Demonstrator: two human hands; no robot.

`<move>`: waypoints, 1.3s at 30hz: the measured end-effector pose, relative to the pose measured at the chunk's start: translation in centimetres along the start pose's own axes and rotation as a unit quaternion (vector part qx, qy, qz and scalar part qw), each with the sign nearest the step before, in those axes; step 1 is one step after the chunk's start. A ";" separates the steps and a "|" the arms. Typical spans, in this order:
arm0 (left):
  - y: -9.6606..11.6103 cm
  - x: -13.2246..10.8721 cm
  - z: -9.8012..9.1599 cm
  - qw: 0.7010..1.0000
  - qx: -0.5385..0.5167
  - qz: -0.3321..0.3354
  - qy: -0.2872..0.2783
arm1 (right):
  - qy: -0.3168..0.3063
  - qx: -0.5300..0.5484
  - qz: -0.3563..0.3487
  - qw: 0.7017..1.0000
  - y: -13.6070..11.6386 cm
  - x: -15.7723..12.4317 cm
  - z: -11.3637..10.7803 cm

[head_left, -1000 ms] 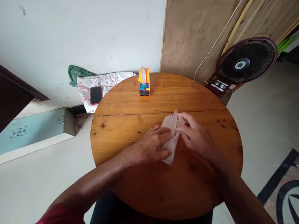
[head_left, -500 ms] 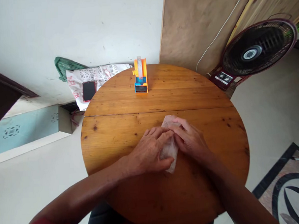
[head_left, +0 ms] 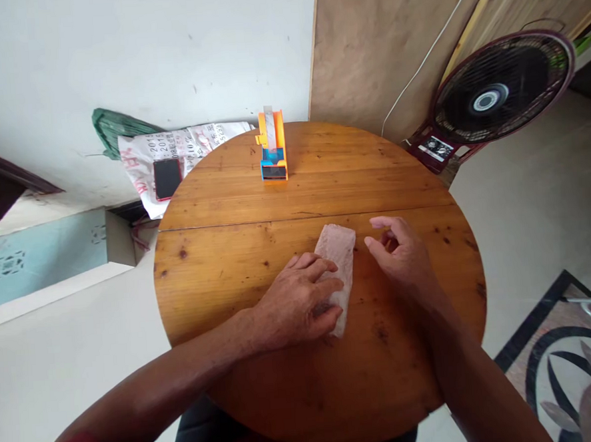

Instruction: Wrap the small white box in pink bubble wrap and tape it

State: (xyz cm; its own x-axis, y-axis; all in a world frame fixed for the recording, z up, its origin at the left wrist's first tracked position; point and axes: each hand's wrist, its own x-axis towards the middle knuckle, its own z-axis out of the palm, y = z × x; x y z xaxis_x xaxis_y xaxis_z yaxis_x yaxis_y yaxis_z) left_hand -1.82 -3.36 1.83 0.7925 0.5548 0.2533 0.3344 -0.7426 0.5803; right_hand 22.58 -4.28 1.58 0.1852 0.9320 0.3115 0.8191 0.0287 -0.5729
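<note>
A pale pinkish packet (head_left: 341, 248), oblong and seemingly wrapped in crinkled translucent plastic, lies slightly slanted near the middle of the round wooden table. Across its lower left part rests my left hand (head_left: 310, 297), fingers spread and lightly bent, touching the top and hiding some of it. My right hand (head_left: 400, 244) hovers to the right of the packet, apart from it, thumb and forefinger curved with a gap between them. Nothing shows in that hand. What is inside the packet cannot be seen.
An orange and blue tape dispenser (head_left: 273, 146) with a tape roll stands at the table's (head_left: 224, 199) far edge. Beyond the left edge, a phone (head_left: 167, 179) lies on a printed white sack (head_left: 139, 167) beside a green bag (head_left: 119, 128). A fan (head_left: 491, 99) stands at the right.
My right hand has let go of the packet and moved right, uncovering its upper end. My left hand stays on the packet. The view has shifted slightly.
</note>
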 end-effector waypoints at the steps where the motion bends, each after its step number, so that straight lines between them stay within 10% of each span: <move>1: 0.0 0.0 0.0 1.000 0.000 0.002 -0.001 | -0.012 0.012 0.018 1.000 0.2 0.1 0.0; 15: 0.0 0.0 0.1 1.000 -0.006 0.010 -0.016 | -0.267 0.040 0.065 0.961 -1.6 4.1 0.9; 33: 0.2 -0.4 -0.4 0.996 0.080 0.030 -0.019 | -0.110 0.158 0.025 0.981 -1.6 2.8 3.8; 39: 1.8 -0.6 -0.7 0.988 0.150 -0.036 -0.024 | -0.158 0.261 0.113 0.945 -3.1 3.2 2.9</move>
State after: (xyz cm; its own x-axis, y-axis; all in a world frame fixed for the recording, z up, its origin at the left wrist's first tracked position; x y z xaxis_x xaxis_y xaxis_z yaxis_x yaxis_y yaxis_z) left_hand -2.04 -4.82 3.23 0.7821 0.5972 0.1780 0.5210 -0.7833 0.3390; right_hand 19.07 -0.30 2.12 0.0847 0.9947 -0.0585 0.3822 -0.0866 -0.9200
